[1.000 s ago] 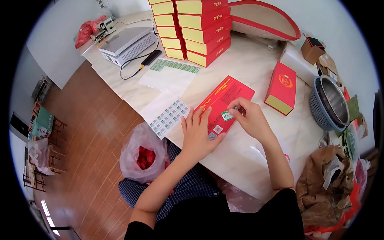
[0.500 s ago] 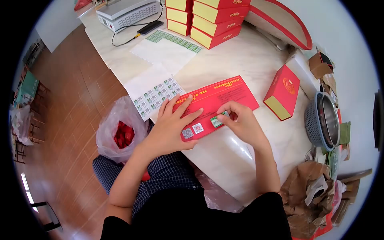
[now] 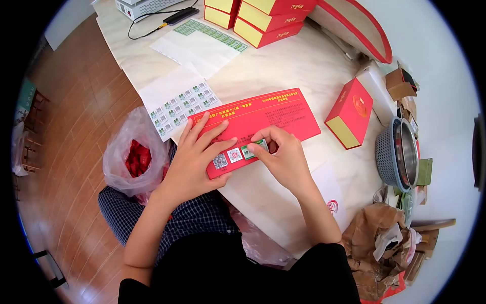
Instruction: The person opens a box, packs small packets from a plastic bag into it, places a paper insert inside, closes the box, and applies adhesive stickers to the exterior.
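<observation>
A red printed panel (image 3: pixel 293 114) with yellow lettering lies slanted in front of me; I cannot tell if it is a flat card or a box face. My left hand (image 3: pixel 195 157) rests on its left part, fingers spread. Two square printed codes, a grey one (image 3: pixel 219 161) and a red-and-white one (image 3: pixel 234 155), sit beside the left fingertips. My right hand (image 3: pixel 283 159) pinches a small green-and-white sticker (image 3: pixel 250 152) at the panel's lower edge, next to those codes. The fingers cover part of the sticker. A sheet of green-and-white stickers (image 3: pixel 169 116) lies left of the panel.
Stacked red-and-yellow boxes (image 3: pixel 266 30) stand at the back; a single box (image 3: pixel 352 114) stands at right. Another sticker sheet (image 3: pixel 197 50), a phone (image 3: pixel 181 16), a blue basket (image 3: pixel 387 157) and crumpled brown paper (image 3: pixel 372 238) surround the work area. A plastic bag (image 3: pixel 119 167) hangs left.
The view has shifted, so most things sit further left. The panel now appears tilted differently, showing more yellow lettering. The sticker lies closer to the red-and-white code, still pinched in my right hand.
</observation>
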The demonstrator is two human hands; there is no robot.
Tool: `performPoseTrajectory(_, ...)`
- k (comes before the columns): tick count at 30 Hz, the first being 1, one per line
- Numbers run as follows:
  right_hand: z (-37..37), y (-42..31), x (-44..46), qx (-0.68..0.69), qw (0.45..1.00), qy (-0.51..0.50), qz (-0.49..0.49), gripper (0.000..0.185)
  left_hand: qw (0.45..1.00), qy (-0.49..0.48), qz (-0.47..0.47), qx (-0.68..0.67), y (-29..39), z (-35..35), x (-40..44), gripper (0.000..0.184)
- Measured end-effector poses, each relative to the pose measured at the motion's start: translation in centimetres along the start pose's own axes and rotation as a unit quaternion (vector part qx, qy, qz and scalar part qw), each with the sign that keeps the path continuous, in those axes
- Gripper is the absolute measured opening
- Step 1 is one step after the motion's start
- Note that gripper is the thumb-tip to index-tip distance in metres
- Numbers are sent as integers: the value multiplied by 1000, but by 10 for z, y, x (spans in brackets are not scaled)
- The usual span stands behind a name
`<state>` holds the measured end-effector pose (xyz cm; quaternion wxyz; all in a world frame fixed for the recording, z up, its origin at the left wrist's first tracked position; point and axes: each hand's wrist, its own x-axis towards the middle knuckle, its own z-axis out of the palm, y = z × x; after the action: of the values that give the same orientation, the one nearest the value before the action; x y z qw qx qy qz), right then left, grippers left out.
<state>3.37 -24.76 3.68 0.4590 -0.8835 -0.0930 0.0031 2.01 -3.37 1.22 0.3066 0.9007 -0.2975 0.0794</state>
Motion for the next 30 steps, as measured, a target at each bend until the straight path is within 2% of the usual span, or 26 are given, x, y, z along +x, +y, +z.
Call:
performPoseTrajectory(22,2,0,0,-30,999,12,-36,12,1000,9,-1,11,5,-4,1,57)
performPoseTrajectory(24,2,0,0,-38,999,8,-37,11,999,-24,17,29,9,-5,-2,52)
performPoseTrajectory(30,2,-1,0,-54,998,12,-41,11,995,-6,49,83,16,3,-7,50)
